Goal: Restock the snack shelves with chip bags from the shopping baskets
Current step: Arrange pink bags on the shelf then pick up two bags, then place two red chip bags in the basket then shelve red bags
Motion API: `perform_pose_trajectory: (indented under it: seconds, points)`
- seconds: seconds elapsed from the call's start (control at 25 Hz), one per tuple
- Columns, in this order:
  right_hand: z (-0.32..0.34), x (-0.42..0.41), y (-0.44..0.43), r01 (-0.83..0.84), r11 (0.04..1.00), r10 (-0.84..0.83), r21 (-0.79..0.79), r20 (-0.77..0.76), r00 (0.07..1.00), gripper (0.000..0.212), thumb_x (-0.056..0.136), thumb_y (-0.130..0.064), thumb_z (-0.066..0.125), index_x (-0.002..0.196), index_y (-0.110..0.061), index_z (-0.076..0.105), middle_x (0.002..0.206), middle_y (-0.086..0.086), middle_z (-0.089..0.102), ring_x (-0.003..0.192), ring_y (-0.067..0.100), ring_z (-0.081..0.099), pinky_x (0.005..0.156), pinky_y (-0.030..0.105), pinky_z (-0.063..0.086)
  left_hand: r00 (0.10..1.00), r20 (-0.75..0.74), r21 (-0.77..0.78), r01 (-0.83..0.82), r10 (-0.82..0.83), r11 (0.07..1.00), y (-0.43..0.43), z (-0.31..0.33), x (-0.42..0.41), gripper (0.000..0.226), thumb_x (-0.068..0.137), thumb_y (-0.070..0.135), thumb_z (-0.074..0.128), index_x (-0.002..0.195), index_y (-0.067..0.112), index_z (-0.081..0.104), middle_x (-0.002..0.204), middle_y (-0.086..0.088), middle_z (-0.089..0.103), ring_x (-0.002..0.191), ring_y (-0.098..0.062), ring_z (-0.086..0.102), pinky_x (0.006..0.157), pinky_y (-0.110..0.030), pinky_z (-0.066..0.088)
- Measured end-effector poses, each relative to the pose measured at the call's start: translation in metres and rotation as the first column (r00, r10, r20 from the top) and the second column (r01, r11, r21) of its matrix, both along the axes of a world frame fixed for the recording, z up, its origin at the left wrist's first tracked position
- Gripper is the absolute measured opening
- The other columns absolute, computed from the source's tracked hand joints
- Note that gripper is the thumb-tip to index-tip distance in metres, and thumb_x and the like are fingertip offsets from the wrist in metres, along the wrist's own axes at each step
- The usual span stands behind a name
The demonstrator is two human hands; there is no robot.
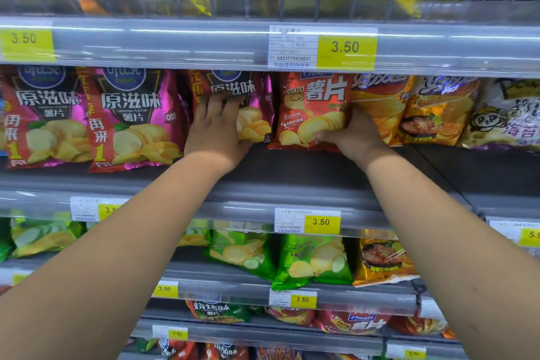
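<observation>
The left hand [217,126], fingers straight, is pressing the rightmost magenta bag [254,123] of three; the right hand [352,136] is pinching the one red bag [309,108].

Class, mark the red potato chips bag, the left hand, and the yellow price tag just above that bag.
red potato chips bag [312,108]: head view, printed front.
left hand [216,128]: head view, back of hand.
yellow price tag [346,48]: head view, the printed 3.50.

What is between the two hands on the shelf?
In the head view, the red chip bag that the right hand grips, and part of the purple bag under the left hand.
</observation>
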State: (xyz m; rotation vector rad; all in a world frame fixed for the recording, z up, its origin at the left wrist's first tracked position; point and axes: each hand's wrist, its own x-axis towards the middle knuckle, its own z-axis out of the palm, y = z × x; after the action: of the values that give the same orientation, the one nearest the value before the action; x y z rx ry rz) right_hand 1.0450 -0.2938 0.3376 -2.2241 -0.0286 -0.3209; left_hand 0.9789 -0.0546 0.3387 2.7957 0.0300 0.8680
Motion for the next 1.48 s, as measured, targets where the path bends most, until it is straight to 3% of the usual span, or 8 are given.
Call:
perform_pose_trajectory:
  seconds: [0.16,0.24,0.52,0.68,0.8,0.92,1.2,1.48]
  points:
    - [0.011,-0.035,-0.004,0.065,0.985,-0.075,-0.160,-0.059,0.995,0.100,0.068,-0.061,0.075,0.144,-0.013,0.032,0.145,0.017,0.039,0.136,0.036,0.034,0.108,0.046,0.037,1.000,-0.005,0.011,0.029,-0.029,1.000,-0.006,0.009,-0.023,0.075,0.083,0.038,0.069,0.146,0.015,0.035,0.144,-0.013,0.041,0.134,-0.035,0.034,0.112,-0.040,0.025]
    - [0.010,-0.052,-0.002,0.095,0.959,-0.099,-0.266,-0.002,0.995,0.094,0.078,-0.060,0.067,0.149,-0.016,0.024,0.149,0.017,0.030,0.139,0.036,0.028,0.108,0.046,0.035,0.999,0.041,0.036,0.034,-0.036,0.999,-0.011,0.008,-0.043,0.070,0.083,0.038,0.069,0.142,0.012,0.042,0.136,-0.017,0.050,0.127,-0.038,0.044,0.110,-0.042,0.028]
    - [-0.001,-0.126,0.041,-0.048,0.881,0.163,-0.471,0.207,0.965,0.071,0.084,-0.059,0.059,0.144,-0.028,0.037,0.150,0.005,0.028,0.137,0.033,0.027,0.112,0.050,0.019,1.000,-0.002,0.110,-0.027,0.027,0.994,-0.010,0.004,-0.106,0.065,0.085,0.043,0.065,0.136,0.009,0.046,0.122,-0.015,0.058,0.112,-0.035,0.053,0.098,-0.042,0.039]
    - [-0.010,-0.159,0.078,-0.167,0.854,0.302,-0.493,0.208,0.930,0.066,0.086,-0.055,0.059,0.143,-0.029,0.039,0.144,0.008,0.038,0.131,0.034,0.034,0.110,0.051,0.022,0.999,-0.031,0.059,-0.035,0.037,0.998,0.020,-0.007,-0.157,0.066,0.084,0.047,0.058,0.139,0.014,0.045,0.134,-0.009,0.055,0.122,-0.031,0.050,0.107,-0.048,0.037]
    - [-0.018,-0.191,0.114,-0.248,0.841,0.412,-0.482,0.271,0.870,0.060,0.084,-0.050,0.064,0.138,-0.027,0.049,0.139,0.003,0.044,0.127,0.030,0.041,0.106,0.049,0.027,0.989,-0.078,0.057,-0.121,0.125,0.991,0.051,-0.015,-0.204,0.064,0.088,0.047,0.058,0.142,0.015,0.043,0.139,-0.007,0.051,0.127,-0.029,0.047,0.108,-0.041,0.031]
    - [-0.029,-0.234,0.164,-0.360,0.785,0.519,-0.503,0.218,0.827,0.056,0.085,-0.048,0.064,0.135,-0.028,0.050,0.136,0.001,0.046,0.124,0.028,0.045,0.106,0.047,0.026,0.964,-0.107,0.072,-0.237,0.244,0.969,0.091,-0.023,-0.266,0.065,0.089,0.045,0.060,0.144,0.016,0.040,0.138,-0.007,0.052,0.127,-0.029,0.046,0.107,-0.040,0.031]
    - [-0.067,-0.349,0.282,-0.596,0.581,0.767,-0.554,0.127,0.629,0.058,0.083,-0.047,0.064,0.135,-0.024,0.052,0.138,0.005,0.048,0.125,0.030,0.048,0.110,0.053,0.022,0.841,-0.165,0.093,-0.507,0.516,0.857,0.172,-0.060,-0.428,0.063,0.078,0.052,0.044,0.126,0.012,0.056,0.116,-0.010,0.065,0.107,-0.035,0.061,0.096,-0.051,0.046]
    - [-0.110,-0.469,0.385,-0.715,0.289,0.942,-0.637,0.057,0.330,0.061,0.074,-0.051,0.059,0.128,-0.023,0.058,0.132,0.006,0.056,0.121,0.030,0.053,0.104,0.055,0.030,0.555,-0.269,0.094,-0.798,0.787,0.595,0.210,-0.110,-0.587,0.062,0.077,0.051,0.045,0.124,0.013,0.059,0.118,-0.009,0.065,0.102,-0.034,0.061,0.093,-0.045,0.047]
